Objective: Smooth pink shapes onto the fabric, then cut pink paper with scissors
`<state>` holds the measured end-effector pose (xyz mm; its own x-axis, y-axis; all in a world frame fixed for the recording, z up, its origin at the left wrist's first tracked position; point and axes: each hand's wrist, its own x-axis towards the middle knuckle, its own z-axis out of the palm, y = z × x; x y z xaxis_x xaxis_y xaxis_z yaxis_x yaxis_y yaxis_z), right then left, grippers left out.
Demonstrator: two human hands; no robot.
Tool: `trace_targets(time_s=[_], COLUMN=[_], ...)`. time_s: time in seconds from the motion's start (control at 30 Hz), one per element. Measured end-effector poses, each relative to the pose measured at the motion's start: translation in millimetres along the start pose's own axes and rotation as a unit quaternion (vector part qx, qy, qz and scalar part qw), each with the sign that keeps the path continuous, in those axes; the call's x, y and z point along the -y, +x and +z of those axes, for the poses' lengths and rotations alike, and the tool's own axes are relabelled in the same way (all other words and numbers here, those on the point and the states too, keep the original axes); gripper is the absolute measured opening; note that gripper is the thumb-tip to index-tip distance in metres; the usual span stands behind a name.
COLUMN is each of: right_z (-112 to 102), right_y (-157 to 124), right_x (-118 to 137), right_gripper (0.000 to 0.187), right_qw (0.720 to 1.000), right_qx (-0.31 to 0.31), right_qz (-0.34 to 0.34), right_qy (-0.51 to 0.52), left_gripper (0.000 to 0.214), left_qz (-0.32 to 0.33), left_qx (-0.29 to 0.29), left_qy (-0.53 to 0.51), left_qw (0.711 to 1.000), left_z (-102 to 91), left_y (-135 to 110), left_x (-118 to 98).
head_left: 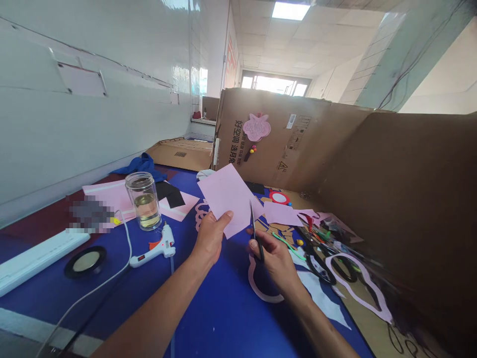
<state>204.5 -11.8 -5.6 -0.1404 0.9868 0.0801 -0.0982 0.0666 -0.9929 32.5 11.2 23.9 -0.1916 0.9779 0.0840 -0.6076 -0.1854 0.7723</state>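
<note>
A pink sheet of paper or felt (227, 196) is pinched by its lower edge in my left hand (209, 237), thumb on top. My right hand (272, 253) has its fingers in the handles of black-handled scissors (253, 226). The blades point upward at the sheet's right side; whether they bite into it I cannot tell. Below my right hand lies a curved pink strip (263, 293) on the blue table (219, 318). A pink cut-out with loops (201, 216) lies partly hidden behind my left hand.
At left stand a glass jar (143, 201) of yellowish liquid, a white glue gun (158, 248) with its cord, black tape (85, 262) and a power strip (44, 256). Pink scraps (281, 214) and tools crowd the right. A cardboard wall (298, 134) rises behind.
</note>
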Motion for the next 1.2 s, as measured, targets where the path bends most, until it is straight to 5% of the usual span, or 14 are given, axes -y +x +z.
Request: trace_targets(time_s=[1.2], right_z=[-0.7], right_y=[1.1], right_x=[2.4], right_gripper=[0.072], right_qw=[1.000], right_qx=[0.012], right_qz=[-0.001], right_qy=[0.012], left_gripper=[0.058], left_qz=[0.005], left_qx=[0.001], left_qy=[0.012], left_qw=[1.000], left_z=[1.1], left_y=[-0.9], left_x=[-1.0])
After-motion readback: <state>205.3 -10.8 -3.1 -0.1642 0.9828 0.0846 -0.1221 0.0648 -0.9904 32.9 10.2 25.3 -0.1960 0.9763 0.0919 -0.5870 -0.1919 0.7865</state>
